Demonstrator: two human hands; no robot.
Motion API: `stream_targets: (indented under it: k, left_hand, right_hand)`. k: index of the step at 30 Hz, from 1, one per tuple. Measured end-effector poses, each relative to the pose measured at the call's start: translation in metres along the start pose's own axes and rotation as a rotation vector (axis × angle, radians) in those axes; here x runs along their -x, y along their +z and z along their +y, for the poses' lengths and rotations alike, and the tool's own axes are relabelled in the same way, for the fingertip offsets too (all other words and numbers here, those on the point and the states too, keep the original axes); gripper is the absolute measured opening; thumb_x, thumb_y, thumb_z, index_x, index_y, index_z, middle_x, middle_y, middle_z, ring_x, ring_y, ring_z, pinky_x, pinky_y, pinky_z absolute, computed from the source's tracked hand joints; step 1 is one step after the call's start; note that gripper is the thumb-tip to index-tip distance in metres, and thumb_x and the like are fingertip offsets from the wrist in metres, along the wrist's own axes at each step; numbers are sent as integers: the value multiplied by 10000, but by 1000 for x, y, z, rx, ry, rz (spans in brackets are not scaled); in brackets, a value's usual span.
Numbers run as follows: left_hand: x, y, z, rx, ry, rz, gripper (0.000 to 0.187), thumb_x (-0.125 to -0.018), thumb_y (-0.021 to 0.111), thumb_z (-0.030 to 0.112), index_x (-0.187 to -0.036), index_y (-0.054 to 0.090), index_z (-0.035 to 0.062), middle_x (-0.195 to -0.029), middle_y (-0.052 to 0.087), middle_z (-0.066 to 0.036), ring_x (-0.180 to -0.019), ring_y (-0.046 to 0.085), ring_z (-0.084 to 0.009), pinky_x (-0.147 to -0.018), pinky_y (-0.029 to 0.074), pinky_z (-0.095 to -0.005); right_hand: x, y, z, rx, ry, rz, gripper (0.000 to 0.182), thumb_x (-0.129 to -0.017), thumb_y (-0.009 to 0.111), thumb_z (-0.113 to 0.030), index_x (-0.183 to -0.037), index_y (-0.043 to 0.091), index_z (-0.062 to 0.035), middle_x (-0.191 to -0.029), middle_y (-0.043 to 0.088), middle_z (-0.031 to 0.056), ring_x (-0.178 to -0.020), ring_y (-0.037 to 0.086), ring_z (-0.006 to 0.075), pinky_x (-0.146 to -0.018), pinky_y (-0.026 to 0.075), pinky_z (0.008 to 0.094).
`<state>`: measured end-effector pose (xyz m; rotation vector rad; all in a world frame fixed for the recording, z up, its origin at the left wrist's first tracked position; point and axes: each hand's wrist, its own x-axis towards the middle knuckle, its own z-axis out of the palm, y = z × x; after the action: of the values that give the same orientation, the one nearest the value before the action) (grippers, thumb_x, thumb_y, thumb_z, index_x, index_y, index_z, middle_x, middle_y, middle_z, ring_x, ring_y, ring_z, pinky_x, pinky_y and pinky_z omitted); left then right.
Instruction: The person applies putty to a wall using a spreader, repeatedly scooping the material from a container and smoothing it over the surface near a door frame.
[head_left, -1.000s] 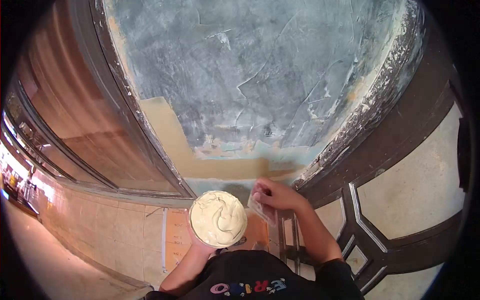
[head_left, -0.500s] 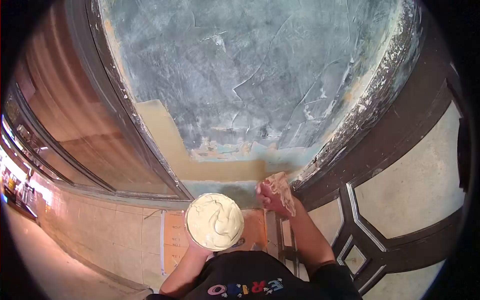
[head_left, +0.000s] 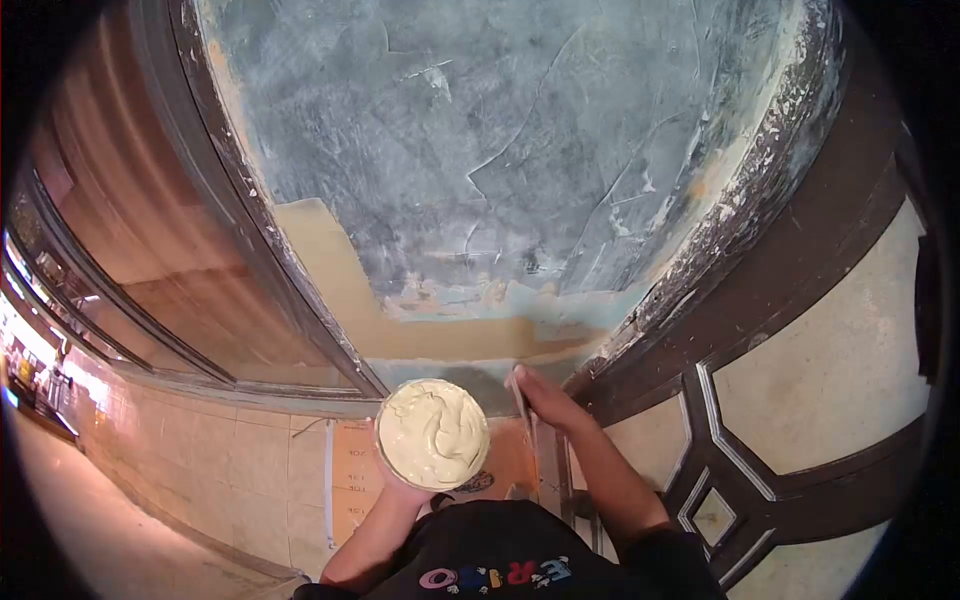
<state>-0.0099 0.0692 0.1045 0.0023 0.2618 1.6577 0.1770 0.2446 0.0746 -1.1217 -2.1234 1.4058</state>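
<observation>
My left hand [head_left: 402, 484] is closed under a round tub [head_left: 379, 440], holding it up in front of my body. Thick, pale cream putty [head_left: 440, 430] with swirled ridges fills it to the rim. My right hand [head_left: 545, 398] grips a thin, flat putty spreader [head_left: 521, 392], seen almost edge-on, just right of the tub. Ahead is a rough grey-blue wall [head_left: 470, 130]. A smooth tan band of putty [head_left: 440, 338] runs along the wall's lower part and up its left side. The hand and spreader are near the wall's foot, apart from the tub.
A dark wooden frame with glass [head_left: 180, 290] borders the wall on the left. Dark panelled woodwork [head_left: 740, 440] with pale panels stands on the right. An orange printed sheet [head_left: 352, 470] lies on the tiled floor [head_left: 250, 450] below me.
The tan band now reaches farther right, towards the right-hand frame. My right hand has turned, so the spreader shows edge-on instead of its broad, smeared face. The tub has barely moved.
</observation>
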Motion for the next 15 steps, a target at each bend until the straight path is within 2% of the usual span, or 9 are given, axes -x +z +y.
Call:
stream_targets:
  k: [2,3,4,6,7,8,10,11,15]
  left_hand:
    - [-4,-3,-5,13,-22,16,809,-850,290,722,-1426,345,157,-1450,371,-133,-1299,391,-374,-1072,301,-562]
    - [-4,-3,-8,17,-38,12,805,-853,289,718,-1423,350,153,-1443,381,-132,-1295,395,-373,-1069,306,-561]
    - [-4,-3,-9,19,-56,7,801,-856,289,714,-1420,355,150,-1437,390,-132,-1292,400,-372,-1067,310,-561]
    - [-2,-6,-6,-39,-50,2,793,-862,294,704,-1414,361,139,-1429,399,-134,-1289,404,-371,-1065,318,-556]
    - [0,-5,-4,-25,-48,-7,790,-863,298,700,-1411,364,136,-1428,400,-135,-1288,405,-368,-1064,321,-555]
    - [1,-4,-1,-10,-41,-17,787,-864,302,697,-1409,367,133,-1427,402,-136,-1288,407,-365,-1063,323,-555]
    - [3,-7,3,81,-31,-18,783,-865,308,693,-1406,370,130,-1426,402,-140,-1288,407,-368,-1065,322,-554]
    - [3,-6,5,104,-22,-18,790,-861,308,698,-1406,371,129,-1427,401,-141,-1289,405,-371,-1066,318,-557]
    - [6,3,7,162,-10,-99,839,-833,311,735,-1427,336,143,-1463,348,-141,-1314,369,-382,-1073,297,-575]
  right_hand:
    - [-8,17,-1,-715,34,-109,488,-955,434,-479,-1038,546,-12,-869,607,33,-845,595,210,-766,471,351]
    - [-8,25,-8,-701,166,-116,500,-939,417,-522,-1030,547,-48,-858,599,96,-837,590,230,-758,460,369]
    - [-7,27,-12,-705,165,-114,500,-939,417,-522,-1030,547,-48,-858,599,96,-837,590,230,-758,460,369]
    - [-3,28,-20,140,-73,67,500,-923,439,-529,-1052,553,-59,-893,637,152,-871,624,306,-771,466,399]
    - [0,15,-21,247,-27,54,530,-889,482,-559,-1070,558,-67,-916,645,200,-895,626,362,-770,472,432]
    - [2,1,-25,250,-31,52,530,-889,482,-559,-1070,558,-67,-916,645,200,-895,626,362,-770,472,432]
    - [8,-21,-31,571,93,47,564,-858,524,-579,-1054,564,-52,-892,642,194,-875,628,356,-750,481,426]
    - [8,-26,-33,408,3,124,540,-817,622,-537,-1033,565,-46,-876,640,182,-845,629,345,-729,485,420]
    - [14,-45,-72,276,-116,135,479,-789,698,-452,-1013,564,-50,-851,623,163,-795,617,337,-716,486,410]
